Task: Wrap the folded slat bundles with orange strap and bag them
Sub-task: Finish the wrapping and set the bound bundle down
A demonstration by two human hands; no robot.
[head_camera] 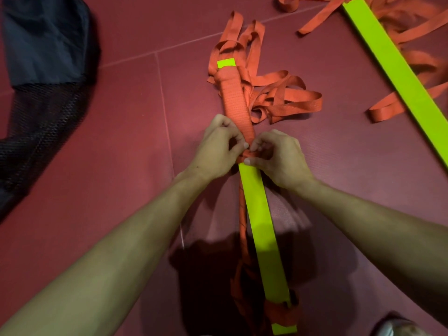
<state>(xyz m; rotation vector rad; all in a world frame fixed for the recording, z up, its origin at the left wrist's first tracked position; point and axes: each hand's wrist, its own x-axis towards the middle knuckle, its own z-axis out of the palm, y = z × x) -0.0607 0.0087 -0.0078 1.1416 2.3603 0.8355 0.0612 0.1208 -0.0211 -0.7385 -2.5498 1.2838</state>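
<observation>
hands [247, 151] over half-hidden strap [236, 103]

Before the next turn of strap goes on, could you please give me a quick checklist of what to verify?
1. Left hand pinches the orange strap at the wrap's edge: ok.
2. Right hand pinches it there too, thumb on the slat bundle: ok.
3. Bundle wrapped end to end: not ok, the near half shows bare green.
4. Loose strap tail free of tangles: cannot tell.
5. Mesh bag nearby, on the left: ok.
6. Second bundle wrapped: not ok.
</observation>
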